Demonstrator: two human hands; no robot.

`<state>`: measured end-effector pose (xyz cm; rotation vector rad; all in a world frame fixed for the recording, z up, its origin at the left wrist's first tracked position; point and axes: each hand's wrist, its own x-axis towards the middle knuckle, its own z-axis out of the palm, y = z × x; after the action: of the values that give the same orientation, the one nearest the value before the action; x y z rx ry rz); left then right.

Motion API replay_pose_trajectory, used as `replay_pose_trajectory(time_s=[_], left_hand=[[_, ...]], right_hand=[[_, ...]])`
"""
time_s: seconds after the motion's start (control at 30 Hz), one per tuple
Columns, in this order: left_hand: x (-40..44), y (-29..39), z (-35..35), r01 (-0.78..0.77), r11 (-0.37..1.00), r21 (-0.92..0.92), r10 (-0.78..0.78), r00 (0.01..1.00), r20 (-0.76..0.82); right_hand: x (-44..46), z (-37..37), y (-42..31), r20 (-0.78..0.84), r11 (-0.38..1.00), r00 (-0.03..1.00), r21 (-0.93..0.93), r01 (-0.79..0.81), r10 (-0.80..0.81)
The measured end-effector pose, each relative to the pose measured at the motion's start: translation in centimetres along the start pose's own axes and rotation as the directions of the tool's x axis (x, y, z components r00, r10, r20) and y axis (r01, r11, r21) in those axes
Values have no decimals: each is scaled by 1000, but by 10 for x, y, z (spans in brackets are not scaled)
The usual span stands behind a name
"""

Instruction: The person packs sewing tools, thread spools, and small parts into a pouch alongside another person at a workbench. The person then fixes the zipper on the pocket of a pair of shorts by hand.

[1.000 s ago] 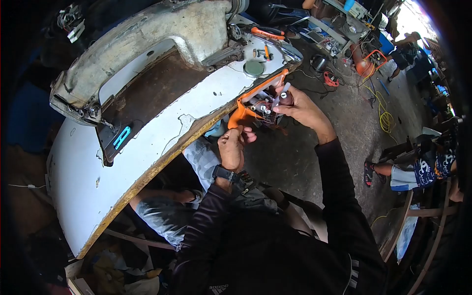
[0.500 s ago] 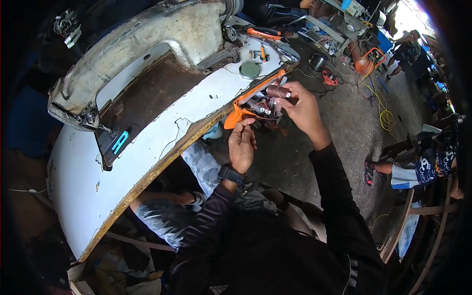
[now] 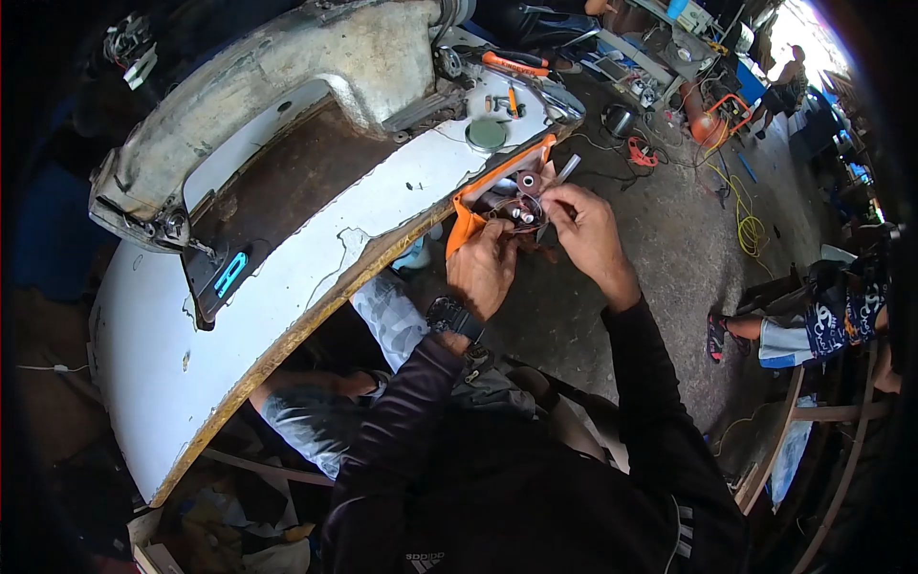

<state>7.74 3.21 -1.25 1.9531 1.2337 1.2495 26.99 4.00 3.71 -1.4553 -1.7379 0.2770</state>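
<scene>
An orange-rimmed container (image 3: 465, 230) at the white table's (image 3: 287, 277) right edge holds thread spools and small parts. A brown thread spool (image 3: 528, 181) stands among them, its end facing up. My left hand (image 3: 481, 270) is at the container's near side, fingers bent and closed over its contents; what they grip is hidden. On the right side, my right hand (image 3: 590, 232) has thumb and fingertips pinched together beside the spools. Anything between those fingertips is too small to make out. A clear, stick-like piece (image 3: 568, 169) pokes out just above my right hand.
A worn sewing machine (image 3: 287, 86) spans the table, with a blue thread snipper (image 3: 230, 275) beneath its head. A round green-topped tin (image 3: 486, 135) and orange-handled pliers (image 3: 516, 65) lie at the far end. Yellow cable (image 3: 751, 232) coils on the floor; people are at right.
My right hand has released the brown spool, which now stands in the container, and has dropped slightly. My left hand has moved up and right, further over the container.
</scene>
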Motion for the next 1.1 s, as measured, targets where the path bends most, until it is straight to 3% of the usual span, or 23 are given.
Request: replay_pose_trajectory(time_s=[0.2,0.3,0.4,0.5,0.6,0.7,0.8,0.9,1.0,1.1], left_hand=[[-6,-7,-1,99,995,-7,-99,994,45],[-8,-14,2,27,999,-32,-28,999,-17],[-8,-15,2,7,1000,-21,-8,999,-38],[-8,-10,-1,-31,999,-38,27,996,-83],[-1,-2,-7,154,985,74,-155,988,6],[3,-5,-10,244,954,175,-255,966,38],[0,-9,-7,208,974,92,-210,978,5],[-4,-8,-3,253,967,-1,-253,967,-20],[-10,-10,4,276,929,-245,-285,959,-2],[-11,-12,14,329,843,-425,-399,913,-84]], right_hand=[[-10,5,-10,198,970,980,-235,63,-16],[-8,18,-4,242,934,970,-350,75,13],[-3,24,0,319,946,938,-322,-26,135],[4,20,1,403,955,906,-297,-4,129],[6,26,6,359,956,933,-279,87,20],[12,19,-5,297,993,954,-118,-4,40],[17,16,-1,374,978,925,157,-138,71],[22,12,5,480,921,860,232,-313,171],[22,13,16,530,881,830,292,-372,174],[22,9,19,575,879,801,281,-386,168]])
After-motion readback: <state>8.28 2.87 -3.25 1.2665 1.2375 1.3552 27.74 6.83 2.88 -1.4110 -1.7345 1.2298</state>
